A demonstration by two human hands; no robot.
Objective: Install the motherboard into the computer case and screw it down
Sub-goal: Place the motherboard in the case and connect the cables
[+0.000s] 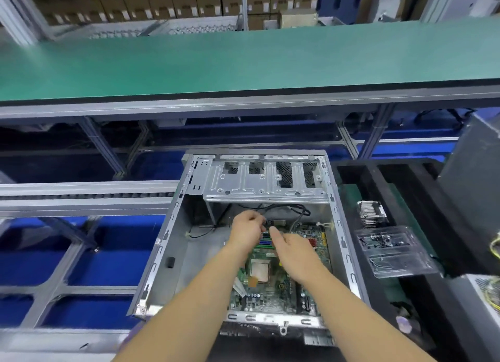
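An open silver computer case (pixel 167 239) lies flat in front of me. Inside it, toward the right, sits a green motherboard (pixel 273 288) with a square processor socket near its middle. My left hand (pixel 247 230) is curled over the board's far edge and pinches a black cable connector (pixel 269 223). A black cable (pixel 286 207) loops from there under the drive cage. My right hand (pixel 295 250) reaches in beside it, fingers extended toward the same connector; whether it touches is unclear.
The case's metal drive cage (pixel 266 179) spans the far side. To the right stands a black tray (pixel 359 177) holding a finned heatsink (pixel 372 214) and a clear plastic pack of small parts (pixel 392 250). A green-topped shelf (pixel 243 61) runs above; blue bins (pixel 108 264) lie left.
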